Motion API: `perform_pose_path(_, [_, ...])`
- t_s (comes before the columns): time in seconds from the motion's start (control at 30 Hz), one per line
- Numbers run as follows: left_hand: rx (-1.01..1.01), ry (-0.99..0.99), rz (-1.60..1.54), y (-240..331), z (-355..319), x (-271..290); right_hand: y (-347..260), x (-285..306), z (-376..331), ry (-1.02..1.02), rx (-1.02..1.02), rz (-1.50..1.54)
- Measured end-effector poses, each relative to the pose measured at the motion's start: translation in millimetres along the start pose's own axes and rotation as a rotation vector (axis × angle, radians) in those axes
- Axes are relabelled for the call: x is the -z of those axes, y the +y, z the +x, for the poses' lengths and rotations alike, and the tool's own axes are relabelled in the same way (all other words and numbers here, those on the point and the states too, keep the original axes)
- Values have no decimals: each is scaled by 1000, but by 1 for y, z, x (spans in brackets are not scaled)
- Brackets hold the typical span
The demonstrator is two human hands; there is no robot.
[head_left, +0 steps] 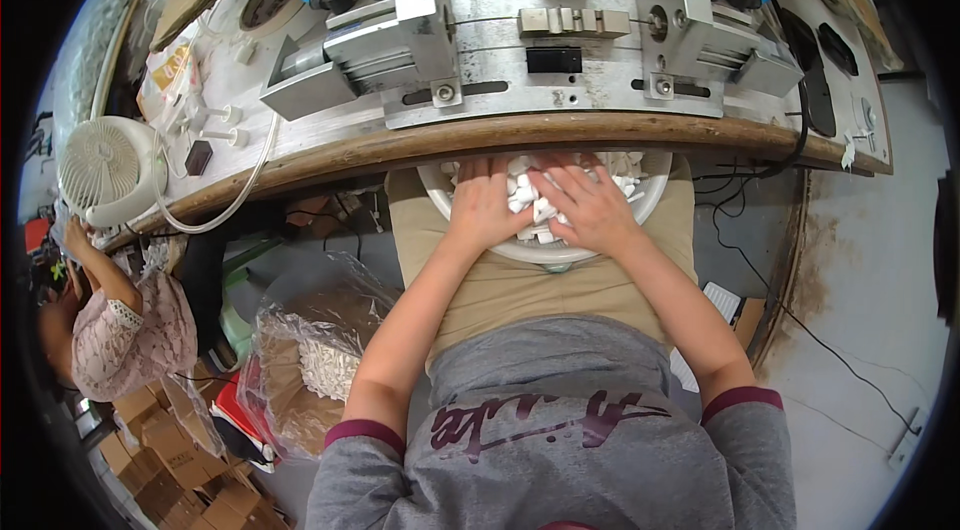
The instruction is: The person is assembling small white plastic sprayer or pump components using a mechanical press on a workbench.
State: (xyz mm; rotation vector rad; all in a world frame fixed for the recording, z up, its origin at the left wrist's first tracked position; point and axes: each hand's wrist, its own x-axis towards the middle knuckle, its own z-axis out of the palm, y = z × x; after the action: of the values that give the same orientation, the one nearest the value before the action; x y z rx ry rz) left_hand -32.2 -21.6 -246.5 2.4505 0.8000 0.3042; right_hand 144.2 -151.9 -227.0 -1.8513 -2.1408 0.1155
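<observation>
A round white basin (575,254) rests on my lap, partly under the bench edge. It holds many small white plastic pieces (528,192). My left hand (484,208) lies on the pieces at the basin's left side, fingers stretched away from me and thumb out toward the middle. On the right, my right hand (594,208) rests palm down with its fingers spread over the pieces. Neither hand is closed round a piece that I can make out. The bench edge comes close to the fingertips.
On the wooden-edged bench (560,130) stands a metal clamping fixture (555,25). A white fan (115,170) and a tape roll (275,2) are at the left. Below sits a plastic-lined box (330,370) of white pieces. Another person (135,330) is at far left; cables (760,270) hang right.
</observation>
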Motion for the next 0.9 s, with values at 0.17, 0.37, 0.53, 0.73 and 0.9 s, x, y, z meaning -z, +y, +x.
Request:
perform_pose_path(0.17, [124,-195,-49,1,4,27,0,-4,8,78,-11,-6])
perform_pose_path(0.37, [290,226,-195,-27,-40,38,-4,-3,14,174,-29,-152])
perform_pose_path(0.53, [710,179,-470,-36,-12,47,-8,-3,27,235,-29,-178])
perform_pose_path(0.73, [522,226,-118,-48,-52,26,-25,3,10,108,-87,-83])
perform_pose_path(0.9, [472,105,143,-25,-52,52,-32,16,13,75,-72,-25])
